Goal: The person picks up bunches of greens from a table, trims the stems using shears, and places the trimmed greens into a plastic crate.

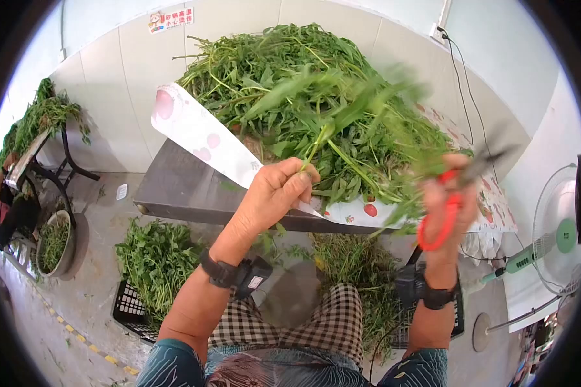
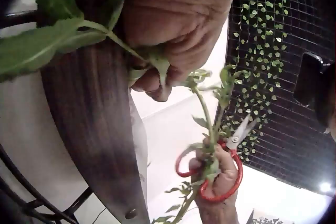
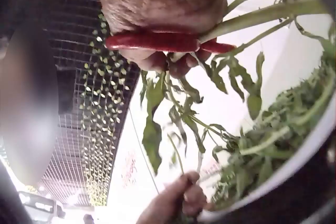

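My left hand [image 1: 279, 188] pinches a green leafy stem [image 1: 313, 147] between thumb and fingers over the table's front edge. In the left wrist view, leaves [image 2: 37, 48] stick out from its fist. To the right, my right hand [image 1: 450, 200] grips red-handled scissors [image 2: 239, 174], their blades pointing up and away, blurred in the head view. The same hand also holds a thick leafy stalk [image 3: 262, 18], whose drooping leaves hang below its fingers. Behind both hands rises a large pile of leafy stems [image 1: 284, 84] on the table [image 1: 181, 177].
A patterned sheet [image 1: 206, 138] lies under the pile. Below stand a black crate of greens [image 1: 132, 309] at left and a heap of stems [image 1: 361, 271] at right. A fan [image 1: 555, 226] stands far right; a basin [image 1: 68, 258] and a loaded bench [image 1: 29, 155] are at left.
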`<state>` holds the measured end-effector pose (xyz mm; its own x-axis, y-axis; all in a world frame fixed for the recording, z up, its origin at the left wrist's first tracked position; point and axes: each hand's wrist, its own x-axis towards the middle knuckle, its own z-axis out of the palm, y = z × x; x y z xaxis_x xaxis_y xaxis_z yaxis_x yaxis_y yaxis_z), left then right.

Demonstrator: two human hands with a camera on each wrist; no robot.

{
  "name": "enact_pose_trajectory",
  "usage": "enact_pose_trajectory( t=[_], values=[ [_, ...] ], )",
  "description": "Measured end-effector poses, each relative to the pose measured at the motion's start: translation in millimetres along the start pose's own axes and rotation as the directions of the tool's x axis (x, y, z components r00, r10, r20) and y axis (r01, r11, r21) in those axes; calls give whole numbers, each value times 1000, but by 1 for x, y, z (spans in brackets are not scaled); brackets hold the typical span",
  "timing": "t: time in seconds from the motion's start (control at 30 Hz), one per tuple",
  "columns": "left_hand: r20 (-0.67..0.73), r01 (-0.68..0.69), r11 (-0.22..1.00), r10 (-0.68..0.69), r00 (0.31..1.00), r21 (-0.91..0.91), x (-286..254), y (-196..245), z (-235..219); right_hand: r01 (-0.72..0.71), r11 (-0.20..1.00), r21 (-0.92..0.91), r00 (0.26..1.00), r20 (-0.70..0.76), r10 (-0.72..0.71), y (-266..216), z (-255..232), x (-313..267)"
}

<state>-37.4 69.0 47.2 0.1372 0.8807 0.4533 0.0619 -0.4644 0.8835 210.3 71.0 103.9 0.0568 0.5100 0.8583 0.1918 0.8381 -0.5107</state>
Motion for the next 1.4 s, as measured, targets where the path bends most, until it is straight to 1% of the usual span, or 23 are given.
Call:
enact_pose_trajectory(
  t=[0.03,0.13,0.17,0.2,0.23,0.27,0.3,0.33,0.37,0.47,0.57,0.67,0.77,0.8,0.83,0.87,0.9,0.97,1.0,1.1,1.2,1.3,1.4],
  values=[
    [4,-3,1000,3,1000,2,0,-1,1,101,993,54,990,-102,-95,-8,-6,12],
    [5,-10,1000,10,1000,10,1,-2,1,55,973,225,940,-339,25,-29,-16,31],
    [-3,-2,1000,2,1000,16,1,0,1,-9,996,88,970,-240,30,-19,-21,31],
    [-11,9,1000,-9,1000,22,0,2,1,-61,996,-58,989,-142,52,3,-28,26],
    [-17,9,1000,-9,1000,14,-1,2,2,-98,974,-206,995,-48,90,12,-27,24],
    [-20,9,1000,-9,1000,7,-1,1,3,157,921,-357,987,86,-136,17,-18,16],
    [-24,9,1000,-9,1000,0,-1,0,3,0,969,-247,990,137,35,16,-11,8],
    [-20,1,1000,-1,1000,6,-1,-1,3,-168,976,-142,959,207,195,14,-6,1],
    [-17,-6,1000,6,1000,12,-1,-1,2,-339,939,-48,894,295,338,15,-4,-4],
    [-29,-27,1000,27,999,-5,0,-6,1,-405,912,-67,854,328,403,26,-4,-11],
    [-11,-44,996,44,999,-83,1,-8,1,-534,841,-84,778,342,528,32,-6,-11],
    [-10,-70,989,70,998,-131,1,-11,0,-383,905,-187,824,375,426,46,-1,-20],
    [-7,-102,986,102,995,-130,1,-9,3,-394,897,-199,784,437,441,34,7,-25],
    [-2,-114,985,115,993,-127,2,-7,4,-364,910,-199,788,456,415,29,9,-27],
    [0,-97,989,97,995,-108,1,-4,5,-332,922,-199,790,475,387,24,12,-28],
    [0,-80,993,80,997,-88,0,-1,5,-300,933,-198,791,494,360,21,15,-30],
    [0,-64,996,64,998,-69,-1,0,4,-252,951,-178,809,500,308,21,18,-32],
    [-2,-84,994,84,996,-74,1,-6,4,-150,979,-138,837,510,200,23,24,-36],
    [-3,-94,993,94,996,-77,1,-8,4,-147,976,-161,819,533,211,19,24,-35],
    [-9,-75,997,75,997,-17,-1,-7,4,-225,966,-125,806,533,257,20,28,-37],
    [2,-87,996,87,996,-8,0,-9,3,-349,937,10,829,470,303,27,29,-40],
    [8,-69,998,69,998,-9,0,-7,3,-435,900,26,806,457,376,28,27,-40],
    [13,-67,998,67,998,-2,0,-7,3,-307,952,-2,852,446,276,30,30,-41]
  ],
)
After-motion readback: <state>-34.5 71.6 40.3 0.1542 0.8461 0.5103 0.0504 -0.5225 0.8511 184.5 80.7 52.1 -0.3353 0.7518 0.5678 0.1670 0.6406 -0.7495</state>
